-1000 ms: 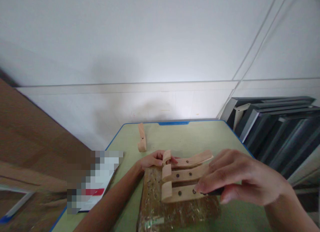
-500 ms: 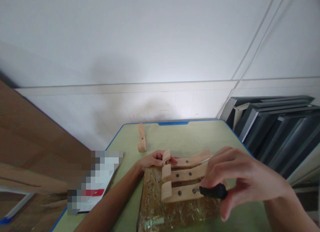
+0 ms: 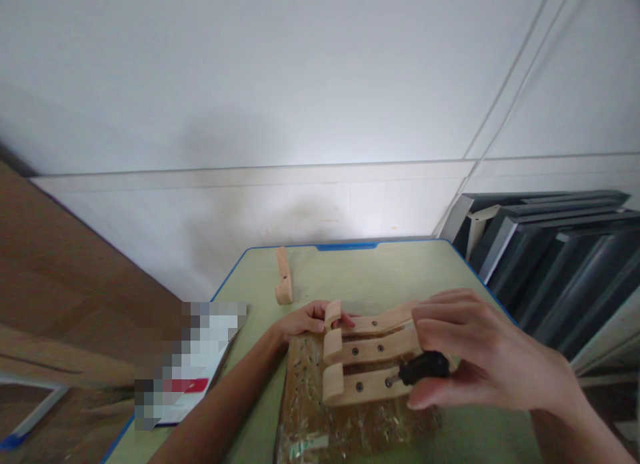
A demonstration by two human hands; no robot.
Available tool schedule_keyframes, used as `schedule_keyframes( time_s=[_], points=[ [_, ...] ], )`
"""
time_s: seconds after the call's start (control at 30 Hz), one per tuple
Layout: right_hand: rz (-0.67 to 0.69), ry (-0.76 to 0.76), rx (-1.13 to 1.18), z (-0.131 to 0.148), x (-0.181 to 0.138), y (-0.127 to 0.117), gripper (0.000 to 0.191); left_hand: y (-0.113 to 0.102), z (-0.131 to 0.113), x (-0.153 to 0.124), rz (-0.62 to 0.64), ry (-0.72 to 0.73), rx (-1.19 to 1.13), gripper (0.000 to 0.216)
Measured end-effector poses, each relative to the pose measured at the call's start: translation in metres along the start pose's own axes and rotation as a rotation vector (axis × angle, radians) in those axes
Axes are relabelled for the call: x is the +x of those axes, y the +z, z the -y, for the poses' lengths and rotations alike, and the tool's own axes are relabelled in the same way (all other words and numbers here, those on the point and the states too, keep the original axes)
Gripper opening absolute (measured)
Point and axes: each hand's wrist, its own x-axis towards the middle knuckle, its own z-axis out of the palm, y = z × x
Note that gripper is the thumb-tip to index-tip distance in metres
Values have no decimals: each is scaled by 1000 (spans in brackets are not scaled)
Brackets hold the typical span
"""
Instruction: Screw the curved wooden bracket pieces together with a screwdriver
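A chipboard panel [image 3: 310, 411] lies on the green table [image 3: 350, 271], with three curved wooden hooks [image 3: 367, 349] lying on it. My left hand [image 3: 303, 319] rests on the panel's far left corner, fingers curled over the edge beside the topmost hook. My right hand [image 3: 480, 354] is closed round a short black-handled screwdriver [image 3: 423, 367]. Its tip meets a screw [image 3: 388, 382] in the nearest hook.
A separate wooden hook [image 3: 283, 284] lies alone toward the table's far left. Papers, partly blurred, sit at the table's left edge [image 3: 195, 364]. Dark framed panels [image 3: 555, 251] lean against the wall at the right. A white wall stands close behind the table.
My right hand has turned round the screwdriver handle, with the fingers regripping. The left hand and the panel have stayed put.
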Motion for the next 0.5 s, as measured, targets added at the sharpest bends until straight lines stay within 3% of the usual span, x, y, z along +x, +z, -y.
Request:
schedule_keyframes(
  time_s=[0.13,0.3,0.5],
  points=[
    [-28,-97,-24,7,2,3,30,2,-3,1,10,-9,-15,29],
    [-9,-110,57,5,6,3,16,5,-6,3,13,-12,-31,29],
    [101,-181,353,-3,5,-5,16,3,-5,1,11,-17,-22,29]
  ],
)
